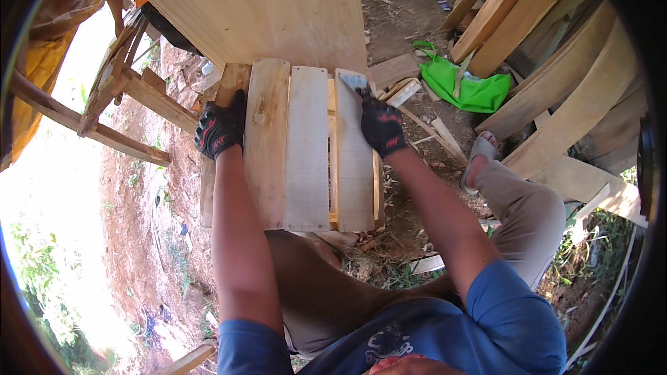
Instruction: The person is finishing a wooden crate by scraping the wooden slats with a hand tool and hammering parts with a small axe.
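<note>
Before me is a slatted wooden piece, its pale slats nailed side by side with narrow gaps between. My left hand, in a black glove with red marks, is closed round the far left edge, its thumb over the darker outer board. My right hand, gloved alike, is closed at the edge of the rightmost slat, near its far end. A bluish-white patch shows on that end by the fingertips; what it is I cannot make out. The fingers' undersides are hidden.
A large plywood panel stands just beyond the slats. Rough boards lean at the right, near a bright green bag. A wooden frame is at the left. Offcuts litter the dirt ground beside my sandalled foot.
</note>
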`<action>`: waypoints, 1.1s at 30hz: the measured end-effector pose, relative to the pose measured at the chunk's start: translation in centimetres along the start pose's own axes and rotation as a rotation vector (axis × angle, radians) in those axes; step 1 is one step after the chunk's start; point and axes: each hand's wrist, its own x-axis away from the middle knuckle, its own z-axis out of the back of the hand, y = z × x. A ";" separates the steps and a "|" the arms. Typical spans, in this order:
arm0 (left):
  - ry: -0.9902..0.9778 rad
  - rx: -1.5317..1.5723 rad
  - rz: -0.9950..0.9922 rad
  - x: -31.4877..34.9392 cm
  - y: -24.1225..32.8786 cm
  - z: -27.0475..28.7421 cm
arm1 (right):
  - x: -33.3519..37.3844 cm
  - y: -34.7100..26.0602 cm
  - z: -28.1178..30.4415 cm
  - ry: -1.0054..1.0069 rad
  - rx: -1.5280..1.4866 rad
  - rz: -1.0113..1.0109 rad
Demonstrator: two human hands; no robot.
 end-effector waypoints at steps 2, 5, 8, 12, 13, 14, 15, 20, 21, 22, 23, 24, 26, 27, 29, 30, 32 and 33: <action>0.001 0.001 -0.001 0.0 -0.2 -0.1 | 4.1 -1.2 1.5 0.007 0.045 0.050; -0.003 0.004 -0.017 0.4 0.7 0.2 | 9.2 -2.1 3.0 0.207 0.103 0.252; 0.013 0.006 -0.027 0.4 0.4 -0.2 | 11.7 -3.8 4.3 0.133 0.186 0.272; 0.053 0.023 -0.043 0.0 -0.2 -0.6 | 10.9 -5.1 3.8 0.151 0.214 0.276; 0.063 0.030 -0.042 0.1 0.0 -0.7 | 10.3 -4.9 3.0 0.169 0.212 0.267; 0.056 0.034 -0.044 0.1 0.1 -0.6 | 9.4 -4.5 2.0 0.188 0.205 0.258; 0.048 0.036 -0.043 0.1 0.2 -0.4 | 8.4 -4.1 1.0 0.206 0.196 0.250; 0.027 0.061 -0.015 0.1 -0.7 -0.3 | 0.3 -2.7 -2.1 0.303 0.060 0.315; -0.053 0.067 -0.009 0.0 -0.6 0.2 | -1.9 -2.1 -2.6 0.356 0.064 0.338; -0.056 0.092 -0.009 0.0 -0.5 0.3 | -4.0 -1.4 -3.2 0.407 0.068 0.360; -0.060 0.120 -0.014 0.1 -0.1 0.2 | -6.3 -0.6 -3.5 0.398 0.136 0.359; -0.060 0.136 -0.018 0.1 0.0 0.1 | -8.2 -0.2 -3.9 0.386 0.193 0.354; -0.011 0.123 -0.011 -0.5 -0.9 -0.5 | -11.0 -1.5 -2.7 -0.015 0.103 0.229; -0.043 0.092 -0.017 -0.2 -0.5 -0.1 | -12.0 -1.5 -2.2 -0.075 0.154 0.255; 0.026 0.106 -0.014 -0.3 -0.8 -0.5 | -13.0 -1.5 -1.7 -0.122 0.252 0.312; 0.059 0.115 -0.016 -0.4 -1.1 -0.6 | -12.7 -2.0 -2.2 -0.120 0.261 0.315; 0.058 0.153 -0.005 -0.2 -0.9 -0.8 | -12.5 -1.9 -2.2 -0.101 0.313 0.326; 0.087 0.162 -0.010 -0.2 -1.1 -1.2 | -12.1 -1.6 -1.7 -0.080 0.280 0.407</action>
